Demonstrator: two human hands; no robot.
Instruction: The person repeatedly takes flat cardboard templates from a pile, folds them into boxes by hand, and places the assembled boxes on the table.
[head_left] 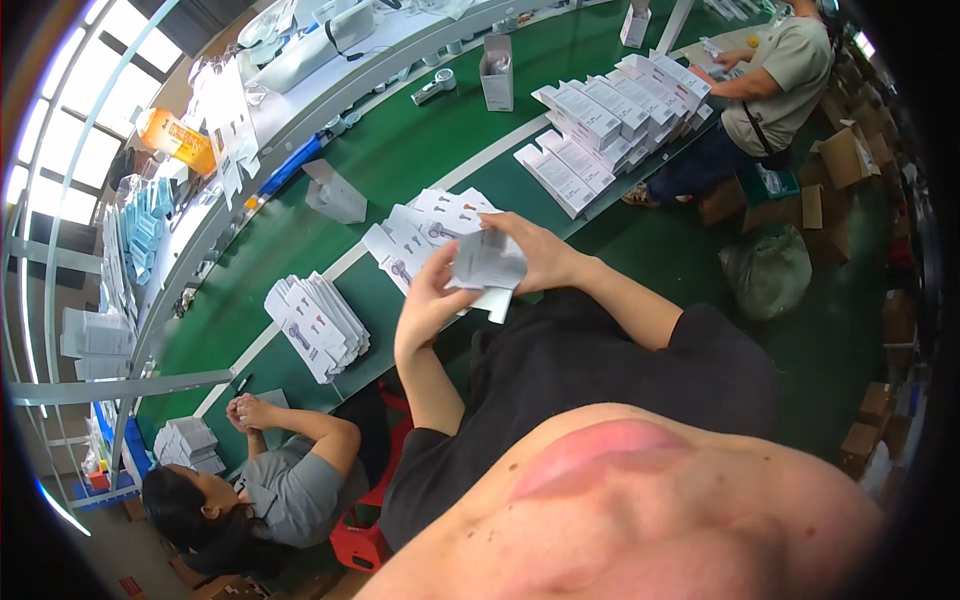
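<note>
- Head view, looking down past the wearer's bare chest onto a green worktable [400,160].
- Left hand [428,300]: fingers closed on the lower left edge of a flat white carton blank [487,262], which is held in the air above the table's near edge.
- Right hand [540,250]: fingers clamped on the blank's upper right side; both hands touch it, so neither is nearer.
- Blank's long axis: runs roughly from lower left to upper right, between the two grips.
- Fanned white blanks [420,235]: lie on the table just behind the hands, each printed with a small purple figure.
- Second pile of blanks [318,325]: to the left, near a seated co-worker [270,480].
- Folded white boxes [610,125]: stacked in rows farther right, beside another seated person [770,90].
- Upright white box [497,72]: stands alone near the table's far rail.
- Brown cardboard cartons [845,155]: on the floor at right.
</note>
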